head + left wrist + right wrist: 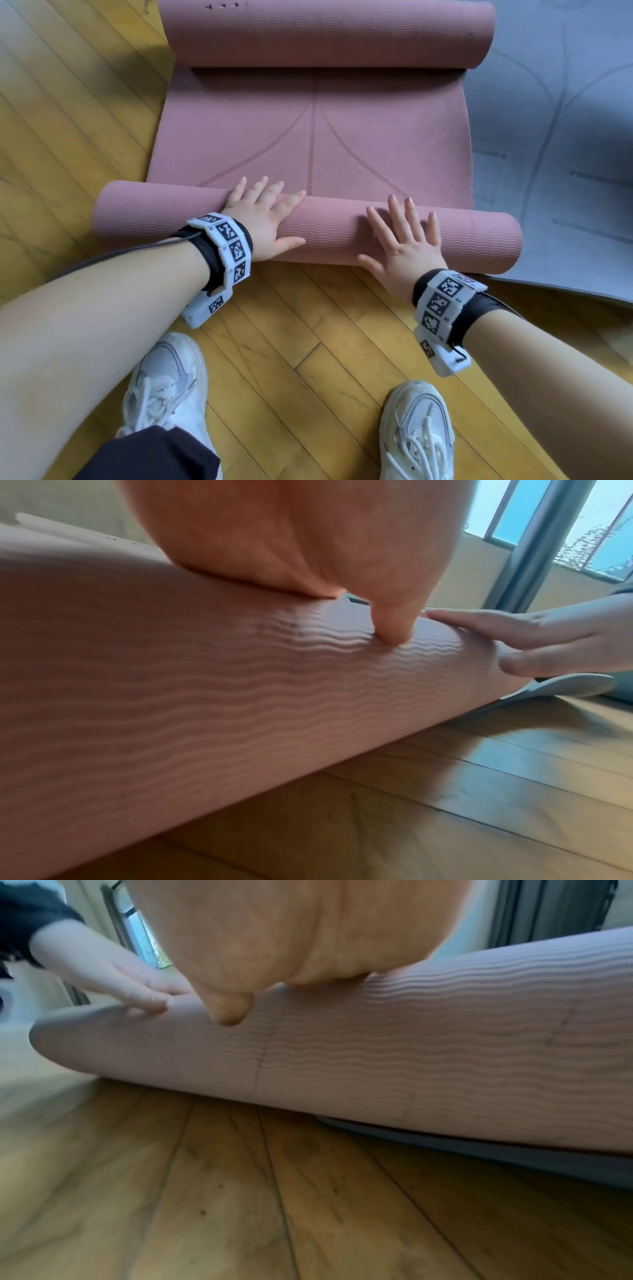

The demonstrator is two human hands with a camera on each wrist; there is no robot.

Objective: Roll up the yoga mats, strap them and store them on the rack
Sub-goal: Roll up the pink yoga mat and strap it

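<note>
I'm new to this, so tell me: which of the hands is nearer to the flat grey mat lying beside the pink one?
The right hand is nearer: it presses the rolled pink yoga mat toward the flat grey mat, while the left hand presses farther from it.

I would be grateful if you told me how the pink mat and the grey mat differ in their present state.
The pink mat is curled into rolls at its near and far ends, while the grey mat lies unrolled. Both hands, left hand and right hand, press flat on the pink mat's near roll; nothing touches the grey mat. The pink roll's right end overlaps the grey mat. Both lie on the wooden floor.
</note>
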